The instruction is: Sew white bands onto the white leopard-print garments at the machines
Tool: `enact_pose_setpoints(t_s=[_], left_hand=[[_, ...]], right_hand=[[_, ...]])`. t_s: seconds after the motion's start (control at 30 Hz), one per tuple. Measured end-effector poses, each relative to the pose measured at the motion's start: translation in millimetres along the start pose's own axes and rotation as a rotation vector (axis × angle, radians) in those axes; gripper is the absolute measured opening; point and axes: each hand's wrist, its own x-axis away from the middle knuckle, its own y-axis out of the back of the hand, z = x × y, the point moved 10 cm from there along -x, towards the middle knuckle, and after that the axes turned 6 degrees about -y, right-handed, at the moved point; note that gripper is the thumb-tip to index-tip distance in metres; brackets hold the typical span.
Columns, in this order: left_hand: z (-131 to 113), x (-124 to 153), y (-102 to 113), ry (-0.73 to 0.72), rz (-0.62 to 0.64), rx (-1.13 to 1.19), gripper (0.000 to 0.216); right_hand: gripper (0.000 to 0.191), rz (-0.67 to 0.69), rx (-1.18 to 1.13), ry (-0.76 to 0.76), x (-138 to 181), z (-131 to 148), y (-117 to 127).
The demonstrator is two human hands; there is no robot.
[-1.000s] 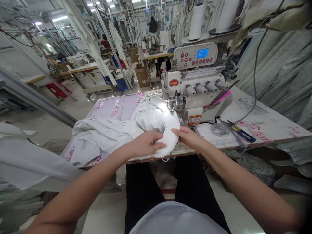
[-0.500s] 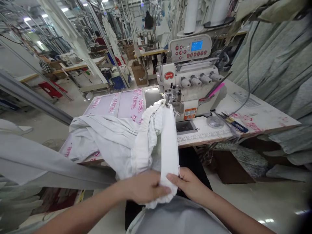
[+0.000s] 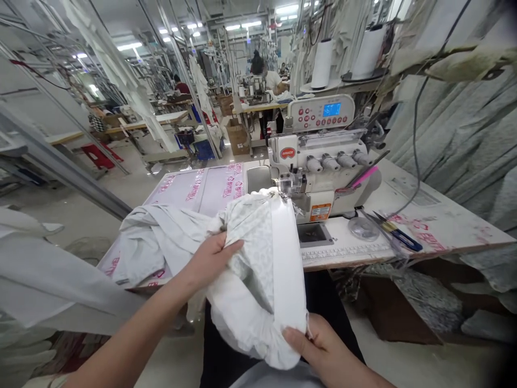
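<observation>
Your garment sits at centre frame, draped over the front edge of the surface, its top at the needle end of the sewing machine. Your left hand pinches the printed cloth; your right hand grips the white band's lower end. The band appears joined along the cloth, but how much stitching is done or left cannot be told. Bunched fabric crowds centre left; scissors lie at right, apart from the cloth.
</observation>
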Motion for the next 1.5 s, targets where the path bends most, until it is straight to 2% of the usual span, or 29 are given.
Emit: enact_pose_setpoints(t_s=[0.07,0.23,0.37,0.6,0.67,0.73,0.77,0.8,0.83,0.9,0.93,1.0,1.07,1.13,1.17,1.23,1.27,1.3,1.37,1.43,1.5], left_hand=[[-11,-3,15,-0.041,-0.077,0.010,0.029],[-15,-23,37,-0.032,-0.309,-0.201,0.036],[-18,-43,43,-0.099,-0.358,-0.182,0.028],[-15,-88,69,-0.085,-0.505,-0.303,0.034],[-22,-85,73,-0.145,-0.607,-0.329,0.024],[-40,-63,66,-0.299,-0.733,-0.406,0.019],[-49,-53,52,-0.385,-0.705,-0.447,0.019],[-54,-47,32,-0.444,-0.591,-0.471,0.018],[-54,-44,7,-0.467,-0.409,-0.465,0.017],[-45,-40,-41,-0.431,0.004,-0.366,0.024],[-40,-39,-58,-0.393,0.164,-0.296,0.027],[-36,-41,-69,-0.317,0.348,-0.189,0.028],[-39,-43,-64,-0.275,0.390,-0.183,0.026],[-49,-32,-54,-0.287,0.318,-0.253,0.027],[-55,-17,-56,-0.309,0.316,-0.274,0.028],[-57,30,-81,-0.319,0.454,-0.230,0.032],[-52,60,-101,-0.283,0.583,-0.156,0.033],[-44,85,-115,-0.212,0.652,-0.072,0.032],[-26,118,-132,-0.077,0.647,0.075,0.032],[-14,132,-143,-0.017,0.611,0.192,0.035],[-11,137,-152,-0.010,0.637,0.261,0.035]], right_hand=[[0.034,-0.021,-0.013,-0.006,-5,-3,6],[0.036,-0.056,0.019,0.009,-29,4,28],[0.032,-0.070,0.038,0.028,-49,19,44],[0.031,-0.087,0.040,0.067,-82,37,73],[0.031,-0.110,0.039,0.087,-94,44,84],[0.032,-0.134,0.043,0.087,-105,50,92],[0.034,-0.141,0.047,0.083,-110,51,95],[0.035,-0.144,0.054,0.082,-113,53,97],[0.036,-0.144,0.063,0.084,-115,55,98],[0.036,-0.148,0.072,0.095,-116,57,99],[0.037,-0.152,0.072,0.095,-116,58,100],[0.037,-0.162,0.073,0.077,-116,59,103],[0.038,-0.175,0.084,0.047,-116,61,107],[0.039,-0.190,0.097,0.026,-114,63,109],[0.038,-0.208,0.097,0.023,-109,63,108],[0.037,-0.250,0.093,0.019,-91,57,100],[0.035,-0.257,0.088,0.011,-78,49,91],[0.033,-0.240,0.084,-0.006,-64,38,77],[0.030,-0.111,0.071,-0.070,-34,10,40],[0.031,0.034,0.064,-0.141,-7,-18,4],[0.031,0.069,0.077,-0.131,10,-29,-12]])
